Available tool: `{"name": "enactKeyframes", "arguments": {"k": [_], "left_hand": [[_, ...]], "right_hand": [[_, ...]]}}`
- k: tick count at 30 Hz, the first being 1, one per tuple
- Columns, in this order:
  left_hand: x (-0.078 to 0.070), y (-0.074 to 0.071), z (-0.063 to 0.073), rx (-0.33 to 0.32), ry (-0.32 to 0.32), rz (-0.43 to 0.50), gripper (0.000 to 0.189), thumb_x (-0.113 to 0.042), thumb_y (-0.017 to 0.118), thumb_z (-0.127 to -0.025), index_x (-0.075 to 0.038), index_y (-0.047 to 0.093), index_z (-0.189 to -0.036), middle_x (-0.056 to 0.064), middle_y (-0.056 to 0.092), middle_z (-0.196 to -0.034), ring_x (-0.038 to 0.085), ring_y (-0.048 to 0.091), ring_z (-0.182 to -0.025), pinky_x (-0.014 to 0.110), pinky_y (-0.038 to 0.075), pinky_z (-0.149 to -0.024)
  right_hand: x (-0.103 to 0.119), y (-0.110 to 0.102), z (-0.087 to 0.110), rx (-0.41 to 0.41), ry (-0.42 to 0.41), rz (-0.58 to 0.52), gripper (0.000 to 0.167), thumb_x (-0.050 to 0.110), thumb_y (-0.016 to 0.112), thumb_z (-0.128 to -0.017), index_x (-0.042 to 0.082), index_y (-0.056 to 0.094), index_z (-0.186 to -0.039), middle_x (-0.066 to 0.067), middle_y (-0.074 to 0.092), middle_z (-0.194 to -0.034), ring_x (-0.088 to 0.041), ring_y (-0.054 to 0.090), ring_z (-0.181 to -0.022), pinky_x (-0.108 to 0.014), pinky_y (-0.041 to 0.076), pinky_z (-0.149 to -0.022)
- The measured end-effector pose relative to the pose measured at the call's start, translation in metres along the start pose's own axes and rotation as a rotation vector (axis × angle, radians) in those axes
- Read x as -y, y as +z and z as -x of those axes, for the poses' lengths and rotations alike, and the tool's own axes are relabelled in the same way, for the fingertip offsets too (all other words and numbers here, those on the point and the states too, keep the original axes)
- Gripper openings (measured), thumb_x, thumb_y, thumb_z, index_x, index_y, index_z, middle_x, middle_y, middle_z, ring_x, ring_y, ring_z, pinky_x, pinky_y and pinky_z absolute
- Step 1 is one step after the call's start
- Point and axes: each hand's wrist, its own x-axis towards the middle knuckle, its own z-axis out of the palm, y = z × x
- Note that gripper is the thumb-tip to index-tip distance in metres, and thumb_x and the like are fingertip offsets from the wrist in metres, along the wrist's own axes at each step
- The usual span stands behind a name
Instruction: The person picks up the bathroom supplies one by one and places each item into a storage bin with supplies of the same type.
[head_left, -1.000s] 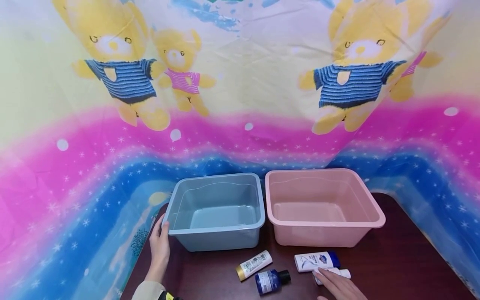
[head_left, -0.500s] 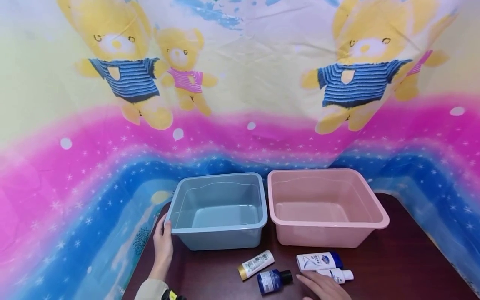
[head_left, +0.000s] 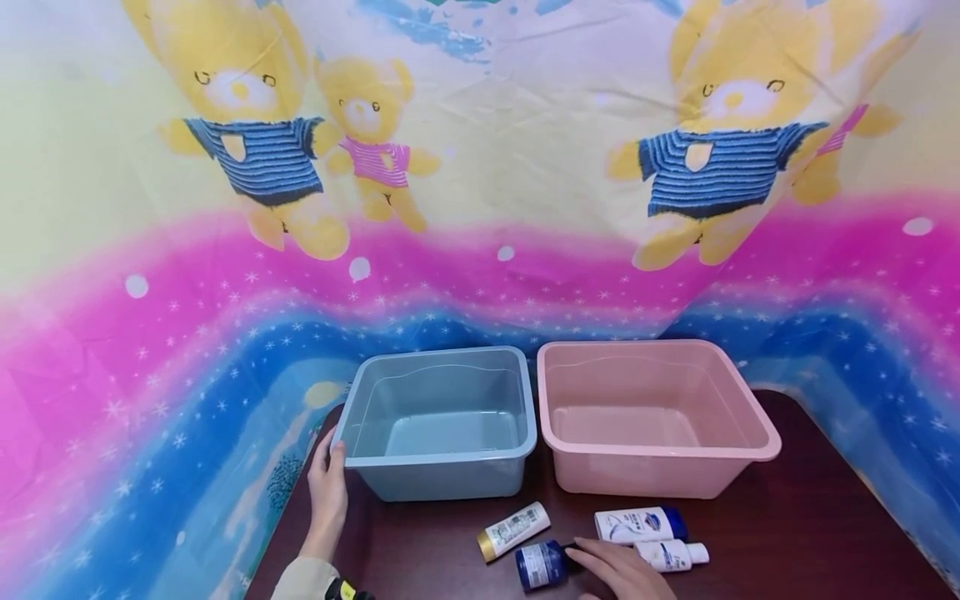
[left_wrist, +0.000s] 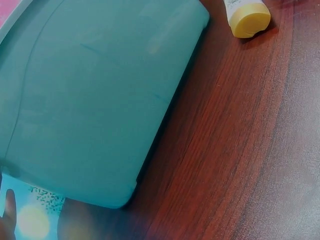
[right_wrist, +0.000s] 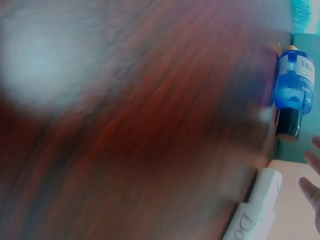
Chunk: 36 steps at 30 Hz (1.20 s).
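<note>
At the front left corner of a blue-grey plastic basin [head_left: 438, 460], my left hand [head_left: 327, 496] holds the rim, thumb on the near side. The basin's wall [left_wrist: 100, 105] fills much of the left wrist view. My right hand [head_left: 626, 573] reaches over the table with extended fingers, its fingertips by the black cap of a dark blue bottle [head_left: 540, 567]. The right wrist view has its fingers [right_wrist: 311, 192] apart from that cap. Beside the blue bottle lies a white tube with a gold cap [head_left: 516, 529]. A small white bottle [head_left: 663, 556] lies just beyond my right hand.
A pink plastic basin [head_left: 660, 452] stands right of the blue-grey one. In front of it lies a white bottle with a dark blue cap [head_left: 637, 525]. All rest on a dark brown table [head_left: 795, 517], backed by a bear-patterned curtain [head_left: 495, 183].
My right hand has moved left, from over the small white bottle to the blue bottle's cap. My left hand stays on the basin rim. The head view has shifted slightly.
</note>
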Motion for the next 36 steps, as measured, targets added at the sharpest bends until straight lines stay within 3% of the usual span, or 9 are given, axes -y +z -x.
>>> {"name": "enactKeyframes", "arguments": {"k": [7, 13, 22, 29, 36], "left_hand": [[0.0, 0.0, 0.0, 0.003, -0.001, 0.003, 0.058, -0.042, 0.041, -0.106, -0.008, 0.036, -0.154, 0.017, 0.036, -0.153, 0.034, 0.034, -0.139, 0.056, 0.027, -0.112], [-0.001, 0.0, -0.002, -0.003, 0.002, 0.009, 0.059, -0.042, 0.041, -0.106, -0.008, 0.036, -0.153, 0.017, 0.037, -0.153, 0.034, 0.036, -0.138, 0.056, 0.028, -0.112], [0.002, 0.002, 0.003, -0.003, -0.005, 0.025, 0.06, -0.043, 0.041, -0.106, -0.008, 0.035, -0.154, 0.016, 0.035, -0.154, 0.033, 0.033, -0.14, 0.055, 0.027, -0.112], [0.006, 0.005, 0.008, 0.002, -0.022, -0.001, 0.06, -0.044, 0.04, -0.106, -0.008, 0.034, -0.154, 0.018, 0.034, -0.155, 0.034, 0.033, -0.14, 0.056, 0.027, -0.113], [0.0, 0.003, 0.002, -0.013, 0.008, 0.005, 0.06, -0.044, 0.041, -0.106, -0.009, 0.036, -0.154, 0.017, 0.035, -0.154, 0.034, 0.034, -0.139, 0.056, 0.027, -0.112]], "right_hand": [[0.006, 0.007, -0.013, 0.059, 0.092, -0.099, 0.055, 0.042, 0.081, -0.081, 0.031, 0.064, -0.132, 0.009, 0.063, -0.128, -0.014, 0.061, -0.112, -0.041, 0.054, -0.083], [0.005, 0.013, -0.029, 0.133, 0.113, -0.184, 0.054, 0.046, 0.077, -0.084, 0.024, 0.064, -0.131, 0.009, 0.063, -0.126, -0.014, 0.06, -0.113, -0.041, 0.053, -0.087], [-0.001, 0.023, -0.033, 0.302, 0.155, -0.367, 0.05, 0.046, 0.07, -0.09, 0.025, 0.061, -0.134, 0.006, 0.063, -0.124, -0.015, 0.059, -0.112, -0.044, 0.052, -0.089], [-0.006, 0.036, -0.025, 0.254, 0.033, -0.363, 0.049, 0.045, 0.071, -0.089, 0.02, 0.064, -0.13, 0.003, 0.065, -0.122, -0.015, 0.061, -0.109, -0.038, 0.054, -0.085], [-0.002, 0.032, -0.037, 0.329, 0.094, -0.369, 0.052, 0.035, 0.077, -0.086, 0.022, 0.061, -0.134, 0.004, 0.063, -0.122, -0.013, 0.06, -0.108, -0.041, 0.052, -0.084]]}}
